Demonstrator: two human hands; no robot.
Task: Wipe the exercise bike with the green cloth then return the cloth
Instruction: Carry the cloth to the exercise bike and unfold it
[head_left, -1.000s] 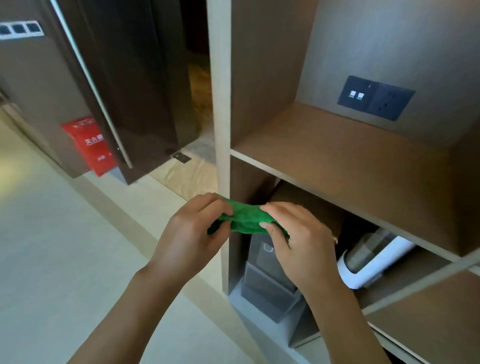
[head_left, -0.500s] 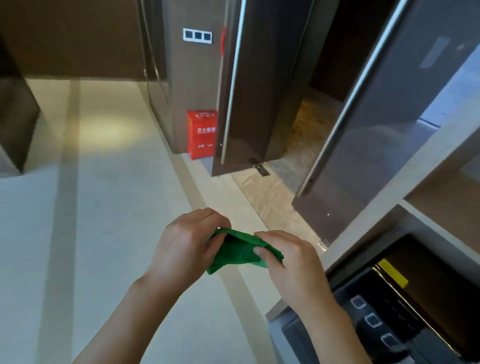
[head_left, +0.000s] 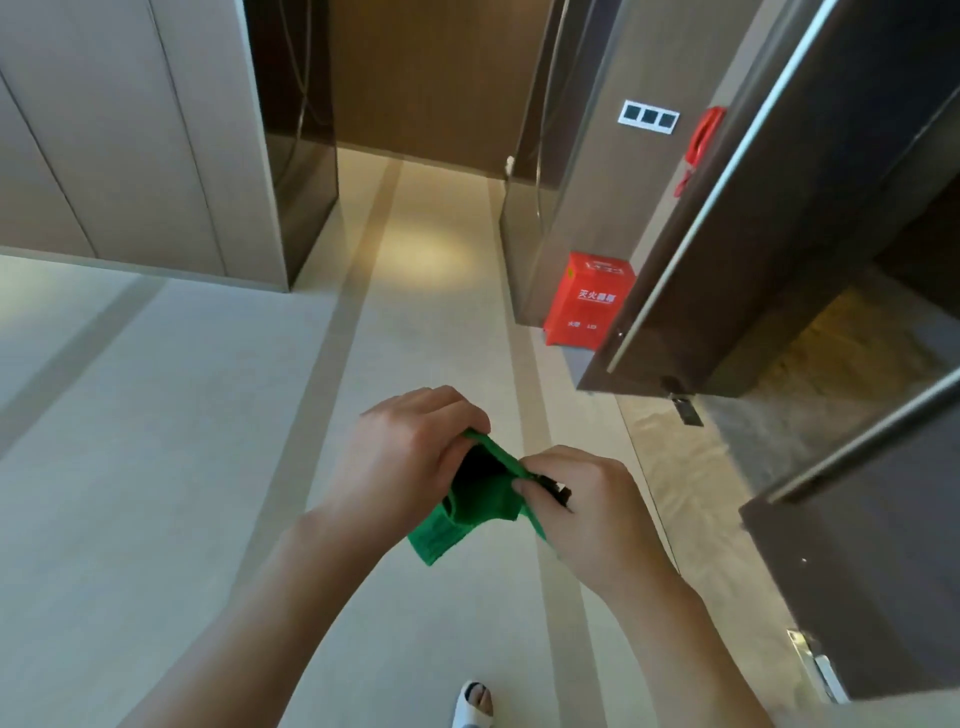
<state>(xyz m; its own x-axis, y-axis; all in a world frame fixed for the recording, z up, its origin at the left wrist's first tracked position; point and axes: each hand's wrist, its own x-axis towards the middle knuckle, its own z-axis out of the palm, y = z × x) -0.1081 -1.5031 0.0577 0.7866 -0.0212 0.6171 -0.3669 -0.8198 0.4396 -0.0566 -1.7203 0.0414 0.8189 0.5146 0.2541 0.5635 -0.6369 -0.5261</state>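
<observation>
Head view: shelf unit gone, corridor floor (head_left: 156, 467) ahead.
Both hands' fingers still pinch the green cloth (head_left: 467, 514), left hand (head_left: 410, 457), right hand (head_left: 587, 514); bike not yet reached.

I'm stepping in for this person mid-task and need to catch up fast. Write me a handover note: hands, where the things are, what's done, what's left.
Left hand: grips the green cloth at its upper edge.
Right hand: pinches the cloth's other side; the cloth hangs part-folded between both hands, in the air over the pale floor.
Exercise bike: not in view.
Whether any wiping is done cannot be told from here.
Left, if not: find the bike, wipe it, then return the cloth.
</observation>
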